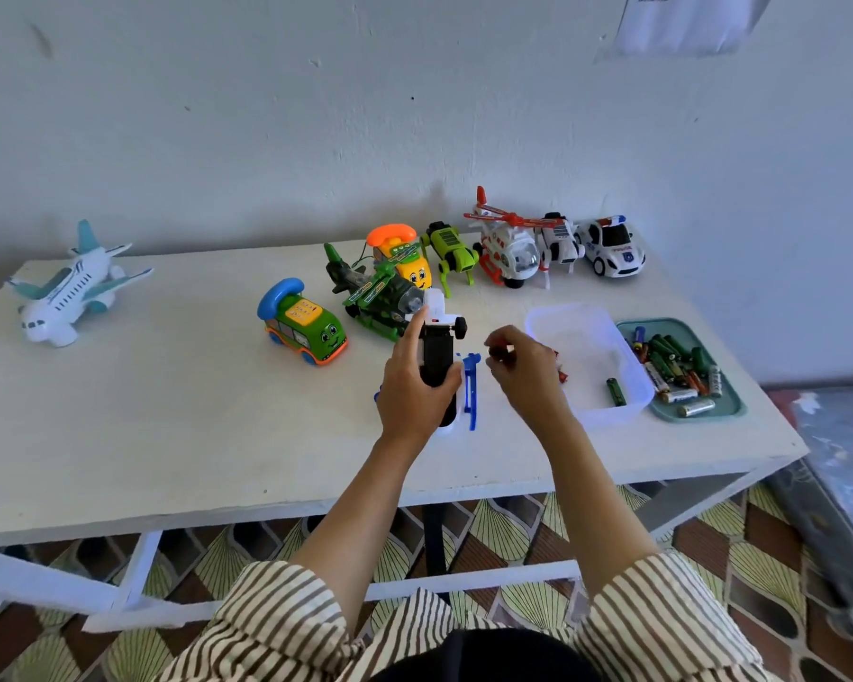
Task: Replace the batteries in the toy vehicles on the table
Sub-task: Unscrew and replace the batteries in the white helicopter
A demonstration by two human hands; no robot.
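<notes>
My left hand grips a white and blue toy helicopter turned belly-up, its black underside facing me and a blue skid sticking out to the right. My right hand hovers just right of it, fingers pinched on a small dark and red object that I cannot identify. A clear plastic tub right of that hand holds one green battery. A teal tray beside it is full of several batteries.
On the white table stand a white airplane at far left, a green bus phone toy, a green camouflage plane, a yellow phone car, a green robot dog, a red-white helicopter and a police car.
</notes>
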